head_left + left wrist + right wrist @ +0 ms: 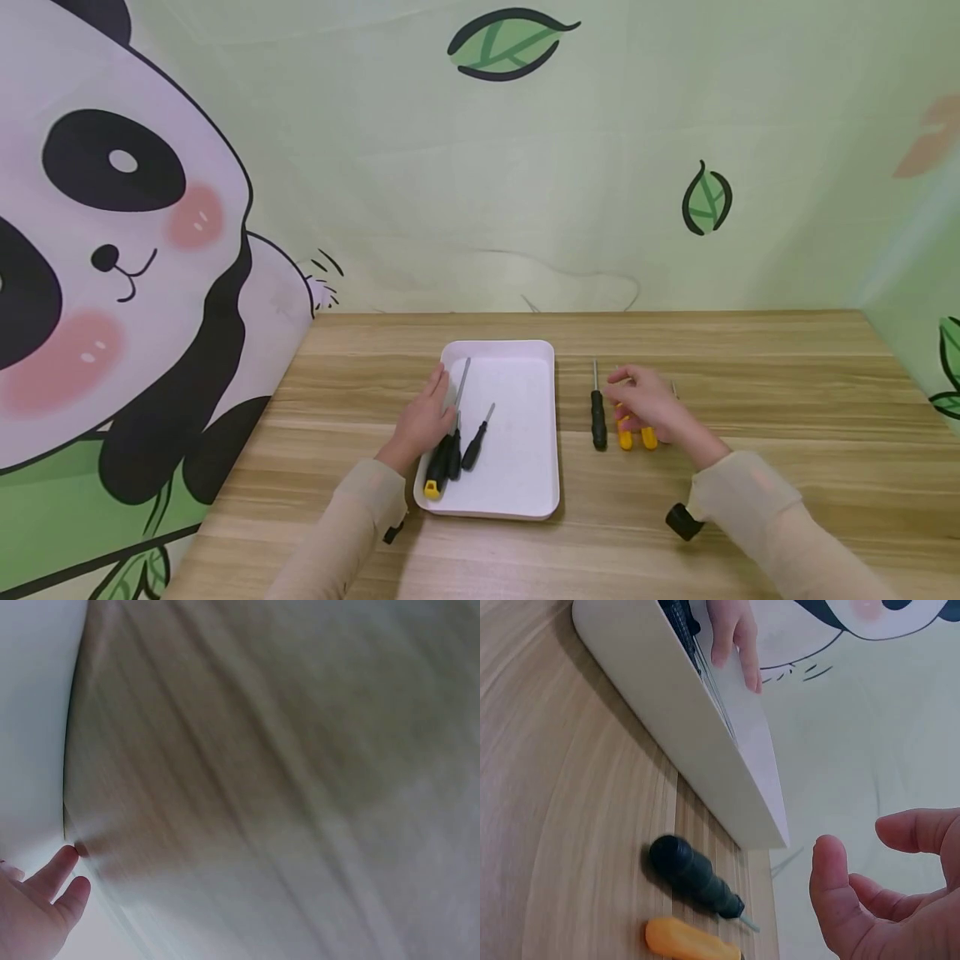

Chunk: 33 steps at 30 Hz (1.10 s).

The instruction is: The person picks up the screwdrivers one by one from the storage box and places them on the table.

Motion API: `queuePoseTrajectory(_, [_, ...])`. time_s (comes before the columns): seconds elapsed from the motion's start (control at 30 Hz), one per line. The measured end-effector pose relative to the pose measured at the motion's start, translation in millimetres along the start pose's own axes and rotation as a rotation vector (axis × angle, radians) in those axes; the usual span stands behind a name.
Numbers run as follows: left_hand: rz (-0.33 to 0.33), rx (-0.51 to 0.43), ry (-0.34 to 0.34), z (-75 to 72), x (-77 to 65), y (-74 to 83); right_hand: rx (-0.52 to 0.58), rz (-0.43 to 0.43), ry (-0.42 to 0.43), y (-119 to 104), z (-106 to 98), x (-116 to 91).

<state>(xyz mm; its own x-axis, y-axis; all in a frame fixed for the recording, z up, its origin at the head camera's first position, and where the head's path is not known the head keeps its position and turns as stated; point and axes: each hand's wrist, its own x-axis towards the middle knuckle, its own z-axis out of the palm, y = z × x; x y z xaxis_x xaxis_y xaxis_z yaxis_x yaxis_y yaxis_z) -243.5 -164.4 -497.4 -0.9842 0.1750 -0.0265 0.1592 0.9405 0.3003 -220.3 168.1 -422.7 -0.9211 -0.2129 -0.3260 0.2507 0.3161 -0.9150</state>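
Observation:
My left hand [426,421] rests along the left rim of a white tray [521,433], fingers extended. Inside the tray, on its left side, lie a large black screwdriver with a yellow end [432,489] and two smaller black screwdrivers, one of them the short screwdriver [474,450]. To the tray's right, my right hand [651,400] hovers with thumb and fingers apart and holds nothing. Just left of it lies a black-handled screwdriver [597,421]. Beneath it are two yellow handles, one being the left yellow handle [625,435]; my hand partly hides them.
The wooden table [360,350] runs back to a pale green wall cloth [420,208] printed with leaves and a panda [225,317]. A small black device [684,522] sits at my right cuff.

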Motion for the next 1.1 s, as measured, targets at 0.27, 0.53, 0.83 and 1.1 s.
queuePoseTrajectory(0.27, [0.0,0.004,0.005,-1.1,-1.0,0.4,-0.011,-0.007,-0.031,-5,15,1])
queuePoseTrajectory(0.53, [0.003,0.009,0.003,-2.1,-0.9,1.2,0.042,0.0,-0.061,-8,33,5])
queuePoseTrajectory(0.83, [0.006,-0.012,0.01,-0.5,-0.3,-0.5,0.042,0.024,-0.074,-9,51,11])
queuePoseTrajectory(1.1, [-0.002,-0.011,-0.002,-0.1,0.4,-0.1,0.053,0.026,-0.102,-9,67,15])
